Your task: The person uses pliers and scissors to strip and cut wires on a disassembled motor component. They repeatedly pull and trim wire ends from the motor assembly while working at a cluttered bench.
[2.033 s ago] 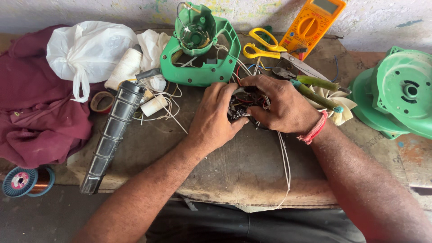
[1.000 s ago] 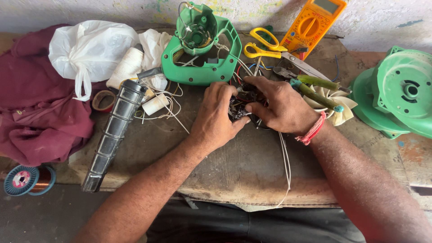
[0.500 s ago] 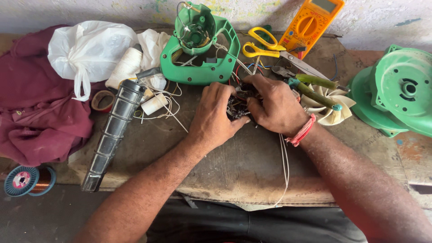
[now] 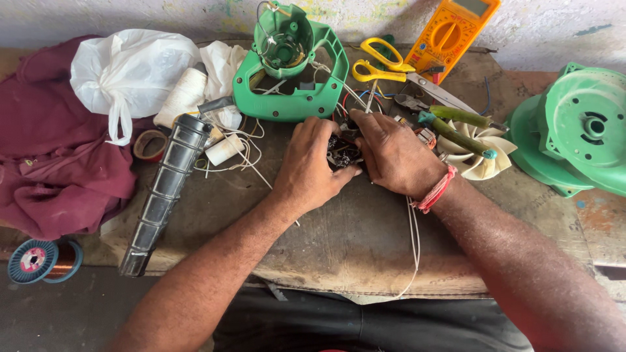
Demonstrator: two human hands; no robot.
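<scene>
My left hand [image 4: 310, 166] and my right hand [image 4: 394, 153] close together around a small dark motor part [image 4: 342, 154] with wires, held on the worn bench top [image 4: 365, 241]. Most of the part is hidden under the fingers. Thin white wires [image 4: 413, 234] trail from it toward the front edge. A red thread band sits on my right wrist. Just behind the hands stands a green plastic blower housing [image 4: 293, 72] with coloured wires running out of it.
Yellow-handled scissors [image 4: 381, 62], an orange multimeter [image 4: 453, 32], green-handled pliers [image 4: 456, 127] on a white fan impeller [image 4: 479, 156], green round cover [image 4: 580, 137] at right. At left: grey ribbed nozzle [image 4: 163, 189], white bag [image 4: 127, 72], thread spool [image 4: 184, 94], maroon cloth [image 4: 52, 150], copper wire reel [image 4: 39, 261].
Both hands have stayed on the motor part with small finger shifts. My right forearm has swung slightly to the left. Nothing else on the bench has moved.
</scene>
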